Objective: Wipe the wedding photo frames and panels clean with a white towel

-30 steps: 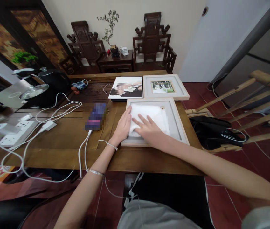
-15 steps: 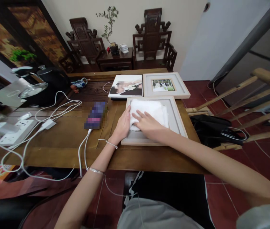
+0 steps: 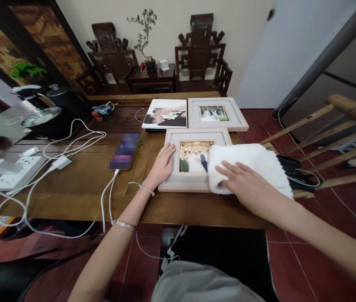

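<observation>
A pale wooden picture frame (image 3: pixel 184 188) lies flat near the table's front edge, its photo showing. My left hand (image 3: pixel 162 164) rests on the frame's left side, fingers stretched out and lying along the edge. On the frame's right part is a folded white fluffy cloth (image 3: pixel 262 161), which covers that side and sticks out past the table's right edge. My right hand (image 3: pixel 243 184) holds the cloth from above, its fingers over the near fold. The thumb is hard to make out.
Behind lie a second framed photo (image 3: pixel 240 121) and a white-edged photo panel (image 3: pixel 165 119). A phone (image 3: pixel 125 152) with a white cable is to the left, beside a power strip (image 3: pixel 20 172) and a black kettle (image 3: pixel 67 105). A wooden chair (image 3: pixel 347 105) stands at the right.
My right hand has slid the white cloth to the right across the frame, uncovering the photo. My left hand stays at the frame's left edge, its fingers now lying flatter.
</observation>
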`<state>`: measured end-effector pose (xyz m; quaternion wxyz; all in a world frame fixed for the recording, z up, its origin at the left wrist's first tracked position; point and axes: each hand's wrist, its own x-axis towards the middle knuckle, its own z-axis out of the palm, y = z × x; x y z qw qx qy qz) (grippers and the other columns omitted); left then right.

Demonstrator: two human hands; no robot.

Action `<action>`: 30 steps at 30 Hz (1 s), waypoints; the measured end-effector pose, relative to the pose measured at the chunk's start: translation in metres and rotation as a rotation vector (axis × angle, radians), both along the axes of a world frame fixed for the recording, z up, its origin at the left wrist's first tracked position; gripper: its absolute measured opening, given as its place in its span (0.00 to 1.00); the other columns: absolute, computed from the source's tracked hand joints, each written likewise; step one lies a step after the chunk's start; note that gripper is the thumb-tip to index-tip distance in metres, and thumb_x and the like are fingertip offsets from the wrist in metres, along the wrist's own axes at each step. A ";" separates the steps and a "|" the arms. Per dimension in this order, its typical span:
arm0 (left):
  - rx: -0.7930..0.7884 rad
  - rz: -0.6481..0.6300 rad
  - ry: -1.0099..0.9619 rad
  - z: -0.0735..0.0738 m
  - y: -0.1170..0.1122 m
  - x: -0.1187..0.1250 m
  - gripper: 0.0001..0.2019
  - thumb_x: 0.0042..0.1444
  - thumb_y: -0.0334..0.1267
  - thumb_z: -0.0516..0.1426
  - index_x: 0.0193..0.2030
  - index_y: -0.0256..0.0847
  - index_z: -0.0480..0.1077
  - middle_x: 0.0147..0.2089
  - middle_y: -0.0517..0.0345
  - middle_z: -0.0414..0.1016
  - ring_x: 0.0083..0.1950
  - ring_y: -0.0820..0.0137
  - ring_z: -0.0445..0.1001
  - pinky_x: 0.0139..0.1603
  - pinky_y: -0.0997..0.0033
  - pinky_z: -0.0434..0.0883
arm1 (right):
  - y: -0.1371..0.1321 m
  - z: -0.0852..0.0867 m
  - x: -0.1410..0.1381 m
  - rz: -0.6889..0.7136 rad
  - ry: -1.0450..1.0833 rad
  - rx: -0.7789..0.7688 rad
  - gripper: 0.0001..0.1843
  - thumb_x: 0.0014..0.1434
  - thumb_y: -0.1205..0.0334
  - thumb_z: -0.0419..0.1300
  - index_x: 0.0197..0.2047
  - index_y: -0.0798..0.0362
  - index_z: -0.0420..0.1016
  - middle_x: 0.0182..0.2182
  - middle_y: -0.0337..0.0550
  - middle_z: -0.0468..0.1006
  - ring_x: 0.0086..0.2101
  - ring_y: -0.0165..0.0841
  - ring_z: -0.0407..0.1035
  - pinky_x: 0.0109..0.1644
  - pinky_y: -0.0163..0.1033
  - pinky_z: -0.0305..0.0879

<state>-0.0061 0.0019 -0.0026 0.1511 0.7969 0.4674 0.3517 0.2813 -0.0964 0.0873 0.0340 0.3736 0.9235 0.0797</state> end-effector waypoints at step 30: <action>0.009 -0.013 0.042 0.003 -0.001 0.000 0.21 0.64 0.34 0.49 0.62 0.36 0.69 0.67 0.44 0.68 0.73 0.56 0.58 0.73 0.44 0.56 | -0.004 -0.014 0.030 -0.152 -0.006 0.170 0.19 0.55 0.80 0.56 0.40 0.52 0.83 0.63 0.50 0.69 0.64 0.51 0.59 0.63 0.60 0.59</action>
